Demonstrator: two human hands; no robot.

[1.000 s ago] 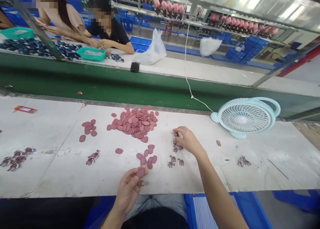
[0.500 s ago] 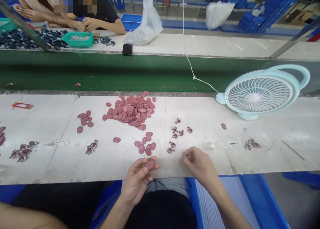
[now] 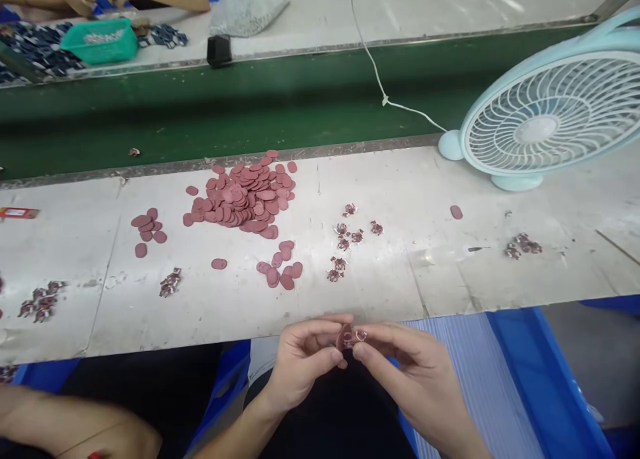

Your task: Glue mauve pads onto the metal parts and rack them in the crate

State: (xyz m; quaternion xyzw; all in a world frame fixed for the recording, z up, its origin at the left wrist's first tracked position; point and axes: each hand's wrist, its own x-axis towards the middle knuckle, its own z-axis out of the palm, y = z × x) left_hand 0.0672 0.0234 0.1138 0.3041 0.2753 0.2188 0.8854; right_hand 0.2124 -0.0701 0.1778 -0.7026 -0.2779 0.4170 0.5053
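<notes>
My left hand (image 3: 307,359) pinches a dark red oval disc (image 3: 344,337) between thumb and fingers, just past the table's front edge. My right hand (image 3: 407,372) is closed on a small red-and-silver piece (image 3: 361,335), which it holds against or very close to the disc. Whether the two parts are joined I cannot tell. On the table ahead are a loose group of oval discs (image 3: 280,265) and a large heap of the same discs (image 3: 240,195). Several small red-and-silver pieces (image 3: 343,235) lie right of them.
A pale blue fan (image 3: 540,129) stands at the back right, its white cord (image 3: 410,109) crossing the green strip (image 3: 300,99). More small pieces (image 3: 523,245) lie at right. A blue crate (image 3: 540,372) is below the table edge. Another person's arm (image 3: 75,419) shows at lower left.
My right hand has left the tabletop with a small piece and come to my left hand. Both hands are now together at the table edge. The view has tilted downward.
</notes>
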